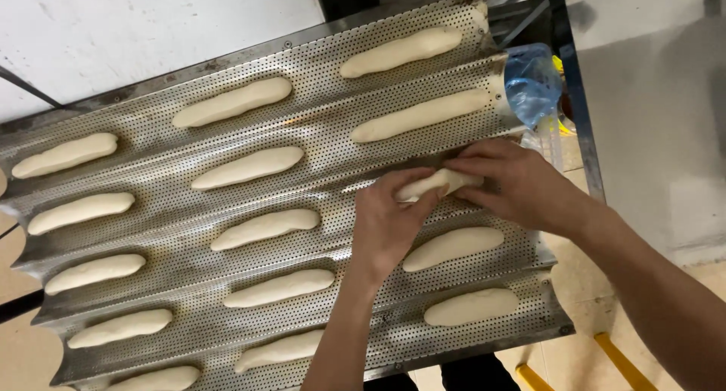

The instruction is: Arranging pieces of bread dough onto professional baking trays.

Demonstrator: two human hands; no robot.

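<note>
A perforated metal baguette tray point(333, 126) with long grooves fills the view, and several pale dough sticks lie in its channels. My left hand point(389, 224) and my right hand point(507, 183) both grip one dough stick point(439, 183) in the third channel on the right side. The left hand holds its near end and the right hand covers its far end. Other dough sticks lie just above it point(420, 115) and just below it point(454, 247).
A clear blue-tinted plastic bottle point(533, 81) stands off the tray's right end, on a dark metal rack frame point(575, 96). White wall lies behind the tray, tan floor below, with yellow bars point(620, 361) at the lower right.
</note>
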